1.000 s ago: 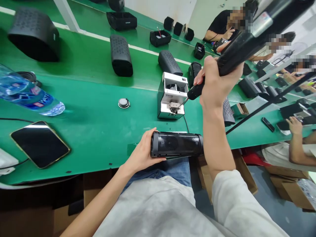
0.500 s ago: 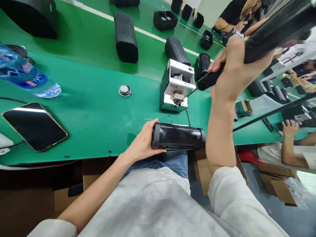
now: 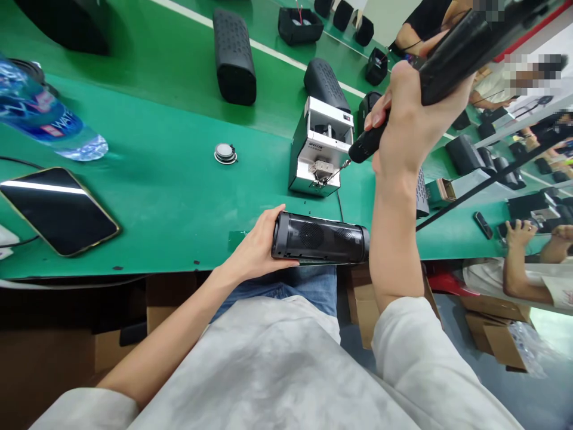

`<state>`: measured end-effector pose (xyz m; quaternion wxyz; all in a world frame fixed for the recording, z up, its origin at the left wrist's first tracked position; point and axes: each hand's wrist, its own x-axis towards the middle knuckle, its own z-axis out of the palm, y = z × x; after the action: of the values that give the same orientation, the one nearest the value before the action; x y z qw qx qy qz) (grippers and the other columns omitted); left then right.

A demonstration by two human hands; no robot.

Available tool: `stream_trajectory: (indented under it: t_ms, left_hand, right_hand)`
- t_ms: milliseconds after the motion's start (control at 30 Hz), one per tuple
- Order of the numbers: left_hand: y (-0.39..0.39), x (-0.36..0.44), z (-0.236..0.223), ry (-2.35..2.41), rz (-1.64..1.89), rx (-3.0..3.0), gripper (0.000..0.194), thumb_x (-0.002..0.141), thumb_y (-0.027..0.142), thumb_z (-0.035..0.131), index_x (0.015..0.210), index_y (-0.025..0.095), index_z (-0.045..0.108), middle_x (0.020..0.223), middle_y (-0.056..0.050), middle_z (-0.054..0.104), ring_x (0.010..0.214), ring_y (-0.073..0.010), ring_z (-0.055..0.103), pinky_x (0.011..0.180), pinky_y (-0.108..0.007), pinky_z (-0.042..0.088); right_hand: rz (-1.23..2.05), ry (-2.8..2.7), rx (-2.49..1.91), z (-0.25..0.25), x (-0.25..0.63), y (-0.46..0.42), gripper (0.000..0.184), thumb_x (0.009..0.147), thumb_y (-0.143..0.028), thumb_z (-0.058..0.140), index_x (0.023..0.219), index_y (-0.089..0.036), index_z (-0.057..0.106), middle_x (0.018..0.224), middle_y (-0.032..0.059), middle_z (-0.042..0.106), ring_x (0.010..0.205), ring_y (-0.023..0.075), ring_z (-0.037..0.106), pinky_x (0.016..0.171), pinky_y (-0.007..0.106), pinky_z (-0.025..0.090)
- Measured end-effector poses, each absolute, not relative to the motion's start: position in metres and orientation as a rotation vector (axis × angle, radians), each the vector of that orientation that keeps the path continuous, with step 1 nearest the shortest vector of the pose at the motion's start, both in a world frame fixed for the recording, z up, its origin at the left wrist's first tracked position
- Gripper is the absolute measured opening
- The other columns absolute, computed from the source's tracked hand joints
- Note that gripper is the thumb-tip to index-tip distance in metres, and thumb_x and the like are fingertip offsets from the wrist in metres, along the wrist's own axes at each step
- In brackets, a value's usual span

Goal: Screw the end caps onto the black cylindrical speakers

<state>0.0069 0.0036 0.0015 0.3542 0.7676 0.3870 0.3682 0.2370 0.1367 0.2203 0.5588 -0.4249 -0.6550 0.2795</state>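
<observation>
My left hand (image 3: 253,249) grips the left end of a black speaker housing (image 3: 320,237) at the table's near edge, with the thumb above and fingers below. My right hand (image 3: 409,128) is wrapped around a black electric screwdriver (image 3: 465,57), held slanting down to the left. Its thin bit reaches the front of a silver-and-black screw feeder (image 3: 323,143), at the small metal outlet; whether a screw is on the tip is too small to tell. A small round disc-like part (image 3: 225,153) lies on the green mat left of the feeder.
A phone (image 3: 60,209) and a water bottle (image 3: 45,113) lie on the left of the green table (image 3: 170,197). Black speaker housings (image 3: 235,57) stand beyond the feeder. At right, a dark bar (image 3: 483,194) crosses the view near a co-worker's hand (image 3: 519,233).
My right hand and the screwdriver have shifted slightly left, and more of the bit shows at the feeder's outlet. My left hand keeps its hold on the speaker housing. The view has shifted slightly.
</observation>
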Motion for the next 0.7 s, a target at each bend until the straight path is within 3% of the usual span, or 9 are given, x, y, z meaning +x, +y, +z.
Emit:
stream_trajectory:
  t_ms: [100,200,300,400,567,700]
  left_hand:
    - [0.003,0.007,-0.001,0.984,0.979,1.997,0.136,0.083,0.051,0.098,0.181,0.029,0.006,0.169,-0.023,0.042,0.158,-0.0474,0.047,0.13,-0.067,0.045]
    - [0.004,0.007,-0.005,0.944,1.019,2.01,0.141,0.083,0.055,0.097,0.182,0.028,0.0,0.171,-0.025,0.041,0.158,-0.0489,0.047,0.128,-0.07,0.046]
    - [0.004,0.007,-0.009,0.891,1.07,2.021,0.145,0.081,0.059,0.098,0.182,0.03,-0.003,0.173,-0.025,0.039,0.158,-0.0491,0.045,0.128,-0.072,0.045]
    - [0.005,0.008,-0.011,0.867,1.107,2.036,0.145,0.08,0.055,0.099,0.182,0.032,-0.002,0.174,-0.024,0.039,0.16,-0.0483,0.043,0.129,-0.074,0.044]
    - [0.006,0.01,-0.014,0.855,1.145,2.005,0.149,0.076,0.057,0.102,0.182,0.033,0.0,0.175,-0.024,0.039,0.163,-0.0492,0.041,0.131,-0.076,0.041]
    - [0.005,0.01,-0.014,0.84,1.165,2.039,0.151,0.076,0.06,0.101,0.182,0.033,-0.003,0.178,-0.024,0.033,0.166,-0.0491,0.038,0.133,-0.075,0.04]
  right_hand:
    - [0.707,-1.507,-0.985,0.229,0.241,0.092,0.04,0.093,-0.068,0.083,0.087,-0.034,0.061,0.078,-0.0035,0.056,0.077,0.0213,0.073,0.055,0.039,0.06]
    - [0.702,-1.524,-0.921,0.244,0.237,0.051,0.045,0.095,-0.057,0.085,0.074,-0.029,0.056,0.072,-0.0048,0.048,0.065,0.0171,0.07,0.048,0.032,0.054]
    - [0.618,-1.489,-0.763,0.253,0.219,0.02,0.06,0.091,-0.042,0.09,0.061,-0.023,0.041,0.063,-0.0069,0.033,0.045,0.0067,0.047,0.04,0.026,0.045]
    - [0.658,-1.456,-0.675,0.25,0.196,-0.005,0.069,0.094,-0.037,0.09,0.06,-0.02,0.032,0.061,-0.0075,0.031,0.04,0.002,0.03,0.036,0.024,0.04]
    - [0.77,-1.512,-0.622,0.241,0.17,-0.027,0.056,0.106,-0.032,0.079,0.067,-0.021,0.04,0.06,-0.0069,0.03,0.042,0.0057,0.037,0.039,0.024,0.04]
    - [0.712,-1.442,-0.712,0.239,0.153,-0.03,0.051,0.098,-0.012,0.074,0.063,-0.019,0.039,0.064,-0.006,0.035,0.045,0.0043,0.038,0.04,0.024,0.036]
